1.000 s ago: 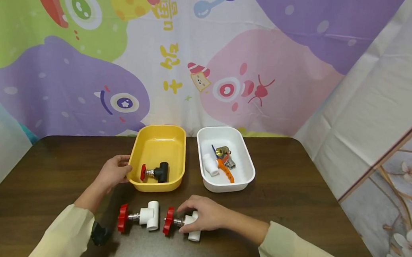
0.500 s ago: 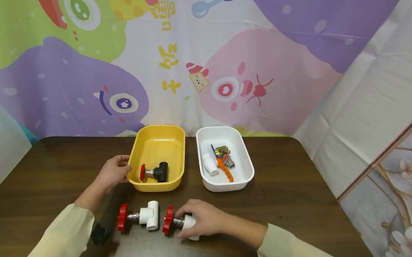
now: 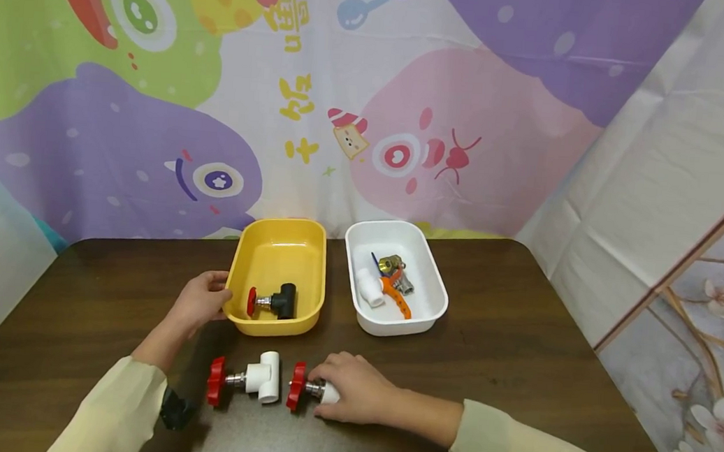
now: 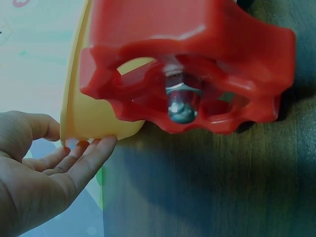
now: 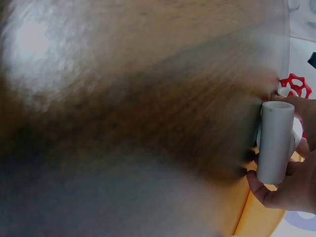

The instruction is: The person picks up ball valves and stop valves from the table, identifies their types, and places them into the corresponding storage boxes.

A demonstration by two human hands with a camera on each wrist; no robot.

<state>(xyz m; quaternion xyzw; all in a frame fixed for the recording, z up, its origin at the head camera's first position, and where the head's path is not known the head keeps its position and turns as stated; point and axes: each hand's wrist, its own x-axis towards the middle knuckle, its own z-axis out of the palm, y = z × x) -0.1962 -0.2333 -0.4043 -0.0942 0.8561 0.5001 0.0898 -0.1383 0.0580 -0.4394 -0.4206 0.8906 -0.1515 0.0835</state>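
Note:
My left hand [image 3: 200, 302] holds the left rim of a yellow tray [image 3: 281, 233], thumb and fingers at its edge. In the tray lies a black stop valve [image 3: 284, 301] with a red handwheel. My right hand [image 3: 357, 390] grips a white stop valve [image 5: 275, 143] by its plastic tee body. That valve's red handwheel [image 3: 297, 386] points left, and the hand covers much of the body in the head view. Just left of it, another white stop valve [image 3: 263, 378] lies on the table; a red handwheel [image 4: 187, 64] looms large in the left wrist view.
A white tray [image 3: 393, 232] stands right of the yellow one. It holds a white plastic fitting [image 3: 370, 288] with an orange lever [image 3: 397, 298] and a brass valve [image 3: 391, 264]. A patterned cloth [image 3: 315, 181] hangs behind the dark wooden table [image 3: 507, 320].
My right hand has come down over the right-hand white stop valve and its fingers have closed round the body. The left hand stays at the yellow tray's rim.

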